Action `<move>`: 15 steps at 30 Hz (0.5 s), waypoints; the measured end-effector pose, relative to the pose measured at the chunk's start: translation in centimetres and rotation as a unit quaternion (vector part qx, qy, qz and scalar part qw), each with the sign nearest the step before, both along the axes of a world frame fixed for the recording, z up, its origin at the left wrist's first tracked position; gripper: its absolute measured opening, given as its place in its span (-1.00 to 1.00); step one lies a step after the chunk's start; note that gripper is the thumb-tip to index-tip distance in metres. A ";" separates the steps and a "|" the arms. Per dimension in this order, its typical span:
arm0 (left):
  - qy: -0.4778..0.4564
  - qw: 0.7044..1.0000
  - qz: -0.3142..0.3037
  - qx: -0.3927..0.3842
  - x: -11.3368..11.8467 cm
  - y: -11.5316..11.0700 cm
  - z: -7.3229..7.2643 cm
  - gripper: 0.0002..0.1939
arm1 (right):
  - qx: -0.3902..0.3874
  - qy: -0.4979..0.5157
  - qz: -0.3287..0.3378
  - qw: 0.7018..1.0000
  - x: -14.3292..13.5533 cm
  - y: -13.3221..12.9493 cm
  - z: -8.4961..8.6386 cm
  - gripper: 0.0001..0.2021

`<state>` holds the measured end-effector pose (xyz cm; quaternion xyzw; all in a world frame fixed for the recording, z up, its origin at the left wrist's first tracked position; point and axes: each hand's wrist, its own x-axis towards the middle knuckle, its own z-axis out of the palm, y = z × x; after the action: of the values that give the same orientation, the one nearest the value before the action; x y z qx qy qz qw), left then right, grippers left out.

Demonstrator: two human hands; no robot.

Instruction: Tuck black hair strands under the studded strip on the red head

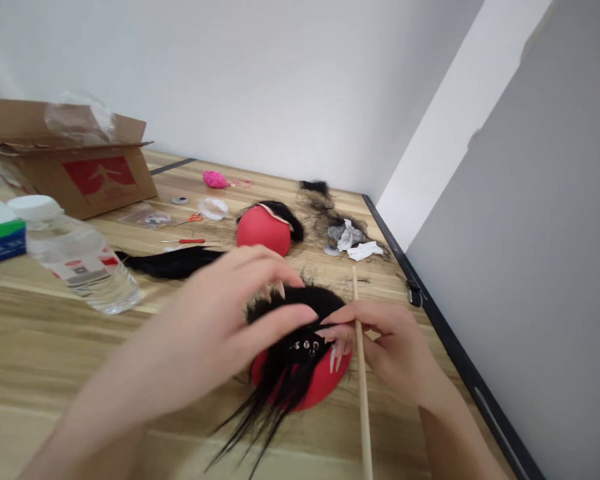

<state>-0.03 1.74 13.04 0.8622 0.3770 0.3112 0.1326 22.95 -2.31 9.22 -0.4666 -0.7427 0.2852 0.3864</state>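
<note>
A red ball-shaped form (325,383) on the table carries black hair (290,357) that hangs forward over its front in loose strands. Several shiny round studs (307,345) show in the hair. Over the hair's left and upper side, my left hand (245,313) has its fingers apart and nothing between them. At the form's right side, my right hand (385,340) is closed on a thin wooden stick (363,400), which points away from me. Its thumb and fingertips meet at the hair's edge; whether they also pinch strands is unclear.
Behind sits a second red form (263,230) with hair. To the left are a water bottle (83,257), an open cardboard box (90,180), a black hair bundle (175,262), a red-handled hook (191,241) and orange scissors (195,217). Crumpled white tissue (351,237) lies at the back right.
</note>
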 end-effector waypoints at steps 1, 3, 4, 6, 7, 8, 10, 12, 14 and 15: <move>0.026 0.999 -0.036 -0.003 1.0 0.0 -0.1 -0.70 | 0.008 -0.007 -0.001 1.000 0.0 0.0 0.0 -0.86; 0.072 0.995 -0.058 -0.032 2.5 -0.2 -0.9 -0.70 | 0.021 -0.024 -0.007 0.999 -0.1 0.0 0.0 -0.87; 0.087 0.993 -0.066 -0.036 2.9 -0.3 -1.4 -0.69 | 0.027 -0.031 -0.009 0.999 0.0 0.0 0.0 -0.86; 0.103 0.992 -0.069 -0.034 3.1 -0.5 -2.0 -0.66 | 0.038 -0.037 -0.012 0.999 0.0 0.0 -0.1 -0.85; 0.106 0.992 -0.069 -0.031 3.0 -0.5 -2.2 -0.65 | 0.043 -0.036 -0.013 0.998 0.0 0.0 -0.1 -0.85; 0.109 0.991 -0.069 -0.029 2.9 -0.4 -2.4 -0.64 | 0.045 -0.034 -0.012 0.998 0.1 0.0 -0.2 -0.84; 0.122 0.989 -0.074 -0.025 2.7 -0.4 -2.6 -0.63 | 0.043 -0.027 -0.008 0.999 0.1 0.0 -0.3 -0.84; 0.138 0.987 -0.081 -0.011 2.6 -0.4 -2.9 -0.65 | 0.038 -0.022 -0.004 0.999 0.1 0.1 -0.3 -0.83; 0.148 0.985 -0.086 0.015 2.8 -0.4 -3.4 -0.69 | 0.037 -0.028 -0.006 0.999 0.0 0.1 -0.3 -0.84; 0.150 0.984 -0.087 0.028 2.8 -0.4 -3.7 -0.70 | 0.040 -0.035 -0.009 0.999 0.0 0.1 -0.3 -0.84</move>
<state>2.78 1.30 9.35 0.9322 0.3071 0.1756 0.0771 22.96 -2.19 8.90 -0.4676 -0.7620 0.2354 0.3811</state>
